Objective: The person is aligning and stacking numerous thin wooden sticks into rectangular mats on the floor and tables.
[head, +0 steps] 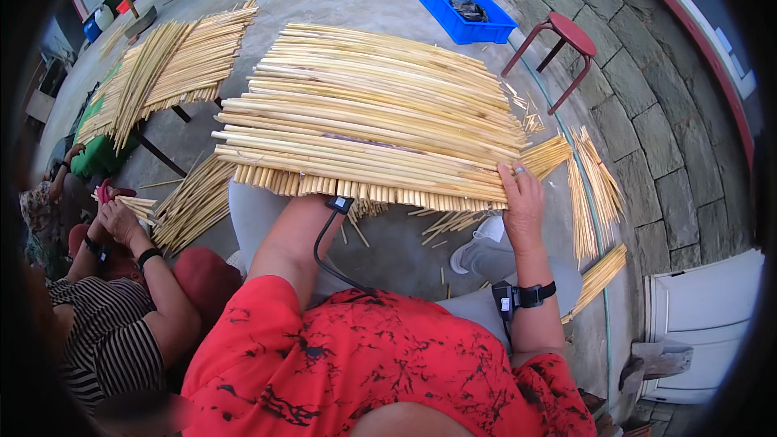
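Note:
A broad layer of pale yellow reed stalks (pixel 376 109) lies in front of me, the stalks running side by side from left to right. Below its near edge, a row of cut stalk ends (pixel 364 190) faces me. My right hand (pixel 523 200) grips the near right corner, with fingers on top of the stalks and a ring on one finger. My left forearm (pixel 291 237) goes in beneath the near edge. The left hand itself is hidden under the stalks, so its hold cannot be seen.
A co-worker's hands (pixel 118 215) at left hold a pink-handled tool (pixel 109 192) and short stalks. Another reed-covered table (pixel 176 67) stands beyond. A blue plastic crate (pixel 464 9) and red stool (pixel 570 36) stand ahead right. Reed bundles (pixel 595 188) lie along the stone wall (pixel 643 109).

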